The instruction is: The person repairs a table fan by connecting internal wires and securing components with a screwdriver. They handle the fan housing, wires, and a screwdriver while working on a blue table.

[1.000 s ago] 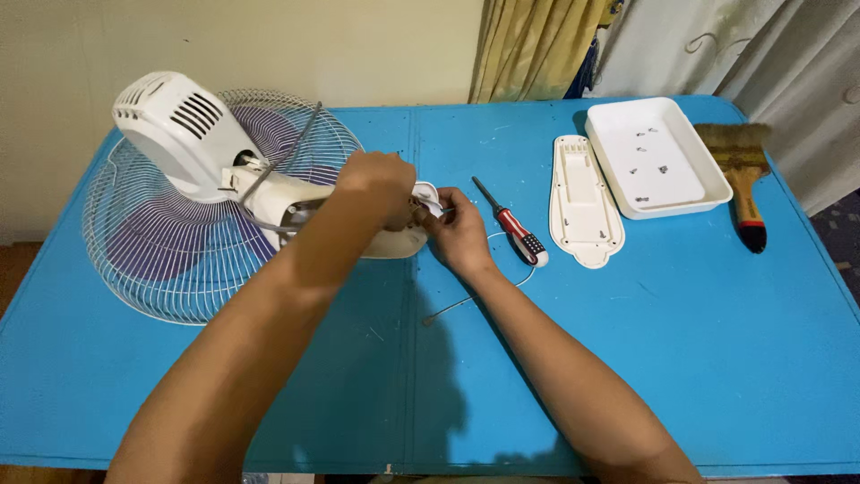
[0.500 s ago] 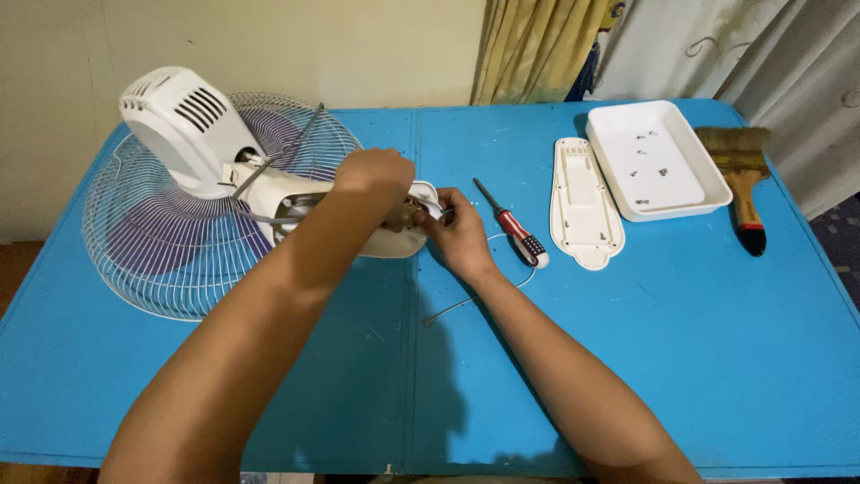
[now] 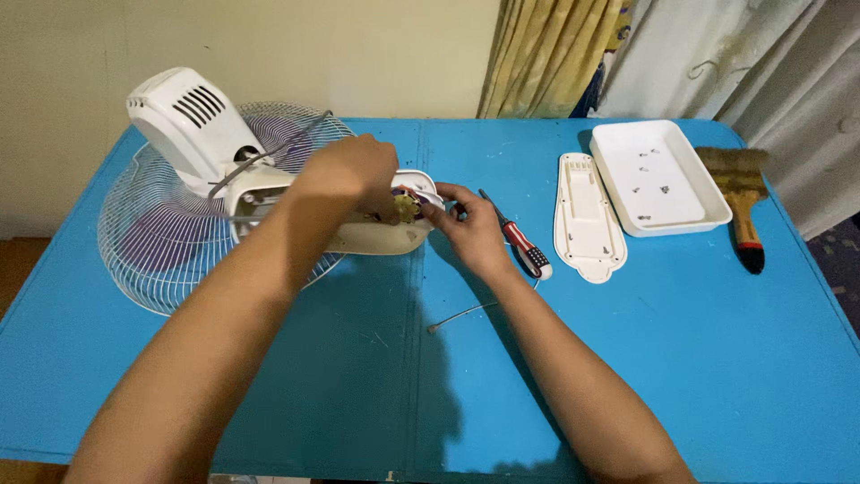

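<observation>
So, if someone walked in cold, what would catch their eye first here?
Both hands meet at the open end of the white fan housing at centre: left hand on top, right hand beside it. Behind lies the fan's wire grille with the white motor casing. To the right lie a red-handled screwdriver, a white cover plate, a white tray and a brush.

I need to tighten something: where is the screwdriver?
The screwdriver lies on the blue table, just right of the right hand, left of the white cover.
</observation>
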